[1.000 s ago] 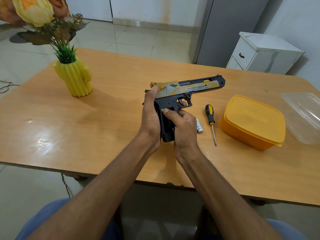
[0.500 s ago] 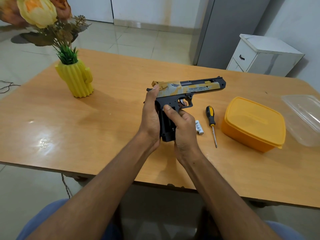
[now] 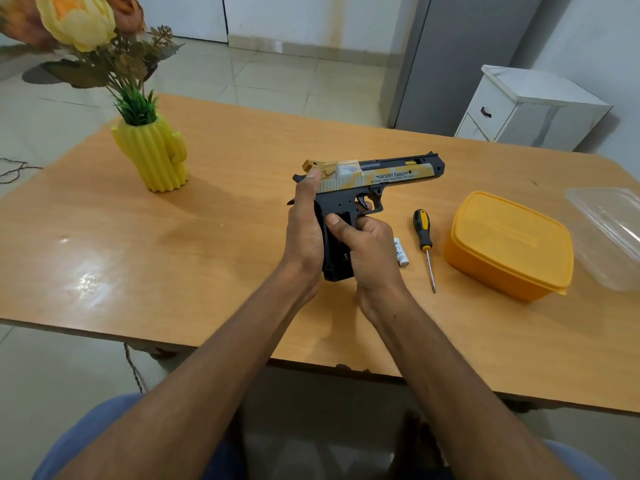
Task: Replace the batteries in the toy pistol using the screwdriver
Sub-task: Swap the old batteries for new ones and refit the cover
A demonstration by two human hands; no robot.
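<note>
A toy pistol (image 3: 388, 176) with a black frame and a yellow-grey slide is held upright above the wooden table (image 3: 214, 244), barrel pointing right. My left hand (image 3: 304, 230) grips the back of its handle, thumb up by the slide. My right hand (image 3: 367, 247) holds the front of the handle, its thumb pressing on the open dark battery compartment in the grip's side. A white battery (image 3: 401, 252) lies on the table just right of my right hand. A screwdriver (image 3: 425, 242) with a black and yellow handle lies beside it, tip toward me.
A yellow lidded box (image 3: 509, 245) sits right of the screwdriver, with a clear plastic container (image 3: 613, 233) at the table's right edge. A yellow cactus-shaped vase (image 3: 152, 155) with flowers stands at the far left. A white cabinet (image 3: 530, 105) stands behind the table.
My right thumb has slid a little down the pistol's grip, uncovering the top of the compartment. The pistol and both hands otherwise stay in place.
</note>
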